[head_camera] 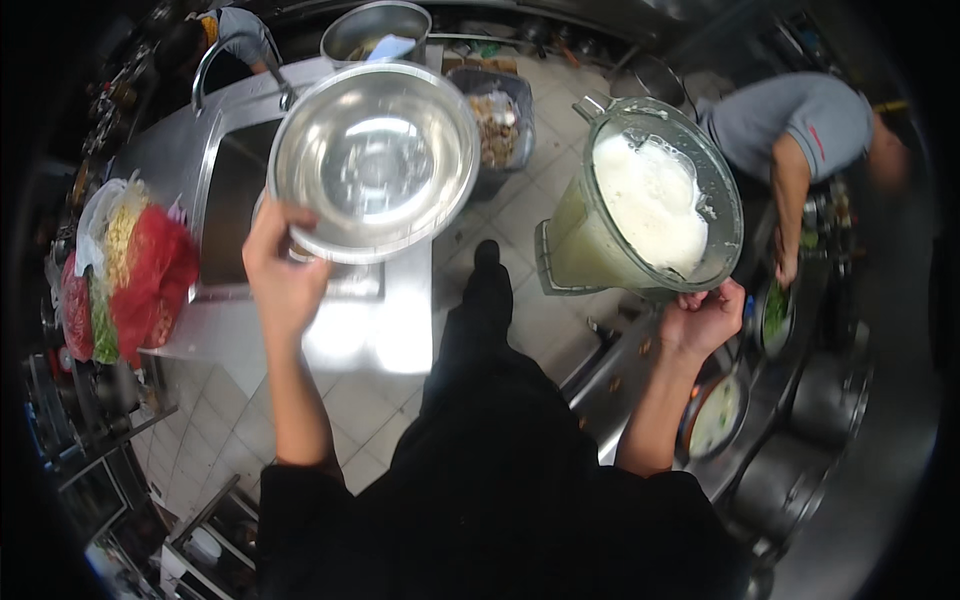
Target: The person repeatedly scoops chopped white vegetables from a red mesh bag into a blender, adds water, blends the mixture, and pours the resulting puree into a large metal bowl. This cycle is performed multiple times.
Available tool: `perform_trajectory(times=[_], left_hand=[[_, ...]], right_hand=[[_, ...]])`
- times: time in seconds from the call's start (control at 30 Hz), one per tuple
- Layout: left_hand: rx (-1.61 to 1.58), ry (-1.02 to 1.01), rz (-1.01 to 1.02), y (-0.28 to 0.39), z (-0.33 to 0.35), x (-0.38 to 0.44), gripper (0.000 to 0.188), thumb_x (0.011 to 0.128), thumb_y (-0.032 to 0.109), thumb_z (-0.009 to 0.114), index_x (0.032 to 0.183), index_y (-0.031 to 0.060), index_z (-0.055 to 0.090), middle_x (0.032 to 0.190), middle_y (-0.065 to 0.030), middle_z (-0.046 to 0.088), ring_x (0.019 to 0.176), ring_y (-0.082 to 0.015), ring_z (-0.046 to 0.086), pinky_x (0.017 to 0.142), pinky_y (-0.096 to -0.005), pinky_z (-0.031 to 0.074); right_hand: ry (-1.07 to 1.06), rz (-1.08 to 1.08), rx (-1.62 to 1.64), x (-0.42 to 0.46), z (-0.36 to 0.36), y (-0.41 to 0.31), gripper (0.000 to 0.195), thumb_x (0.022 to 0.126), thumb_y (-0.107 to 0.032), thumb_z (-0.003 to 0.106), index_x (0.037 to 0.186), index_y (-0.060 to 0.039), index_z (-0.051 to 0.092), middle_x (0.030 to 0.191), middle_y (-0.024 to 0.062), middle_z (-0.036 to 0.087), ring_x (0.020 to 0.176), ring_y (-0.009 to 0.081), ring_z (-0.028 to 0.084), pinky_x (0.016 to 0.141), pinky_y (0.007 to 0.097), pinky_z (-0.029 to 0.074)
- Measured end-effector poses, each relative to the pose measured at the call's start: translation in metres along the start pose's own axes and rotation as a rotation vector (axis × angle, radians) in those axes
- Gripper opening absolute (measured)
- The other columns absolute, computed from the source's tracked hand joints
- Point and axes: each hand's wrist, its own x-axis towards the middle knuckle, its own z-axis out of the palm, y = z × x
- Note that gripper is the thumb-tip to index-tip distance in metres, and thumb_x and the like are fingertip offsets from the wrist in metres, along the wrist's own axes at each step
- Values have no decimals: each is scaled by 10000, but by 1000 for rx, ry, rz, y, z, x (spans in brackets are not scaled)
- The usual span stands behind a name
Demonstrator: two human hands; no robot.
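Note:
My left hand [289, 274] grips the near rim of a shiny stainless steel bowl [375, 172], which holds nothing that I can see. The bowl is raised over the edge of a steel sink counter. On the right, my right hand [703, 321] holds a clear blender jar [574, 232] from its near side; the handle is hidden by the hand and the rim. Pale greenish liquid fills much of the jar, topped by thick white foam [649, 199]. The jar tilts somewhat and hangs above the tiled floor.
A sink basin [240, 217] with a curved faucet [225, 56] lies behind the bowl. Bagged vegetables [154, 277] sit at the counter's left. A lined waste bin [529, 127] stands ahead. At right, a co-worker [787, 124] bends over a pan of greens [776, 315] near a filled pan [716, 420].

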Motion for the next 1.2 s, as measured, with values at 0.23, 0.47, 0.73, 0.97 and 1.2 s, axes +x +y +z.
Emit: perform_trajectory(times=[0.23, 0.47, 0.73, 0.97, 1.2], left_hand=[[30, 164, -230, -35, 127, 106, 260, 547, 24, 684, 767, 1, 548, 893, -119, 575, 844, -227, 572, 807, -312, 442], [161, 182, -268, -61, 240, 257, 315, 569, 53, 754, 783, -2, 529, 956, -128, 573, 924, -241, 558, 814, -307, 430], [173, 213, -401, -157, 377, 467, 232, 641, 22, 656, 818, -10, 508, 836, -67, 542, 838, -153, 517, 773, -262, 412], [204, 264, -567, -252, 437, 545, 257, 609, -31, 668, 810, 8, 512, 829, -57, 534, 820, -150, 516, 758, -276, 413], [405, 275, -768, -321, 466, 577, 286, 590, -31, 719, 744, 19, 483, 760, -50, 535, 746, -145, 509, 707, -277, 410]], right_hand=[[-7, 134, -53, 269, 68, 35, 196, 818, -184, 455, 647, -90, 461, 520, 14, 417, 414, 100, 328, 396, 236, 259], [76, 94, -60, 522, 147, 78, 260, 834, -192, 473, 601, -87, 427, 495, 17, 384, 410, 105, 301, 407, 255, 224], [-65, 30, -84, 788, 171, 122, 129, 769, -125, 568, 663, -71, 517, 548, -13, 427, 461, 67, 334, 425, 209, 191], [-157, 68, -326, 956, 202, 169, 131, 806, -122, 562, 718, -28, 546, 545, -3, 426, 461, 62, 341, 418, 212, 200], [-148, 185, -404, 1059, 261, 214, 155, 798, -161, 593, 679, -73, 545, 566, -31, 417, 477, 49, 319, 435, 209, 182]])
